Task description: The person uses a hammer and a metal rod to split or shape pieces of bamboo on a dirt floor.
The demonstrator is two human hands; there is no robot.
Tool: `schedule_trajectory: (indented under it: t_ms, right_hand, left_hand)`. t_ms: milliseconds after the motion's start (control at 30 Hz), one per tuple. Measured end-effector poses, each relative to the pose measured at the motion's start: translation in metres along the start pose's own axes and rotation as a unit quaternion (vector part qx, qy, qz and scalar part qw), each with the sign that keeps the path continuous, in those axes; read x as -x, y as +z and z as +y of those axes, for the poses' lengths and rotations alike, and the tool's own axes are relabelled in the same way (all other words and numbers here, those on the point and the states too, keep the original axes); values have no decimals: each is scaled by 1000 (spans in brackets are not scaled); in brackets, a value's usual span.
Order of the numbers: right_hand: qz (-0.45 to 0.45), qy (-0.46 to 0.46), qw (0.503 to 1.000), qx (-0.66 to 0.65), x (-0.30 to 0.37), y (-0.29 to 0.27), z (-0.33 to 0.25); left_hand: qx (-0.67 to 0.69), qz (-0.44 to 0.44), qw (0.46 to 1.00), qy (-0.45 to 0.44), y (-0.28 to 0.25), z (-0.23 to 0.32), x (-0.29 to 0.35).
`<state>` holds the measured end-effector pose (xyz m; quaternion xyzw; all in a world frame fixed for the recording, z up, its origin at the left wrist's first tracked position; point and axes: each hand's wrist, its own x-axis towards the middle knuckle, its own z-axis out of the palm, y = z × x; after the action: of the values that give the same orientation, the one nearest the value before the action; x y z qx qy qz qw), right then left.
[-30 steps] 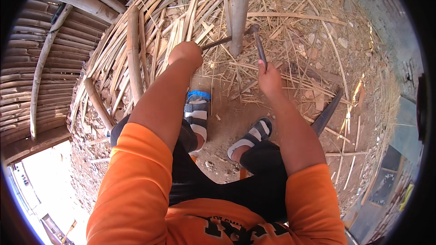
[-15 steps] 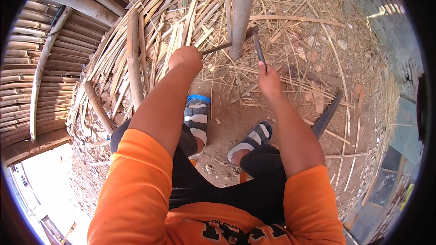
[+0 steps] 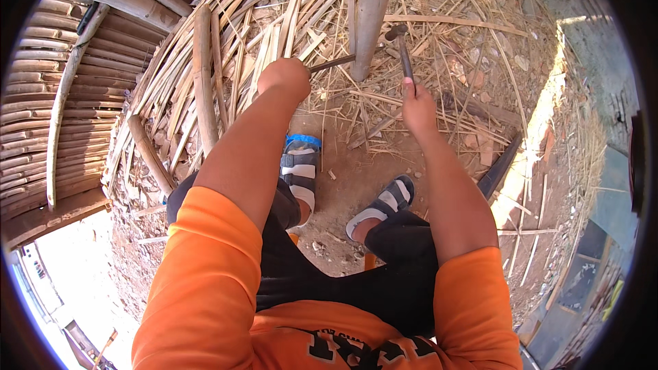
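Observation:
My left hand (image 3: pixel 284 81) is closed round the near end of a narrow dark knife (image 3: pixel 332 64); its grip is hidden in my fist. The knife points right, its far part meeting the lower end of an upright bamboo pole (image 3: pixel 373 20). Whether it is inside the pole or only against it, I cannot tell. A thin split strip (image 3: pixel 351 7) runs along the pole's left side. Wrapped round the handle of a hammer (image 3: pixel 406 55), my right hand (image 3: pixel 419 106) holds it right of the pole. The hammer head is raised and apart from knife and pole.
Split bamboo strips (image 3: pixel 291 17) lie heaped at the far left, with straw and shavings (image 3: pixel 459 55) beyond the pole. Several bamboo lengths (image 3: pixel 203 75) lean by my left arm. A dark beam (image 3: pixel 500 164) lies right. A bamboo-slat wall (image 3: pixel 41 109) stands left.
The hammer has moved right and away from the pole, its head swinging up. My left hand and the knife have shifted slightly. A sunlit band now shows on the right-hand ground.

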<state>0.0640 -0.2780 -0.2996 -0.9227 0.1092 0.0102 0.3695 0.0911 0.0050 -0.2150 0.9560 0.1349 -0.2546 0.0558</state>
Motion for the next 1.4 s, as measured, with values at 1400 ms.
schedule_trajectory:
  t_ms: [1400]
  right_hand:
    - [-16,102,948,-303,66,-180,-77]
  left_hand:
    - [-60,-7,996,64,-69,39,18]
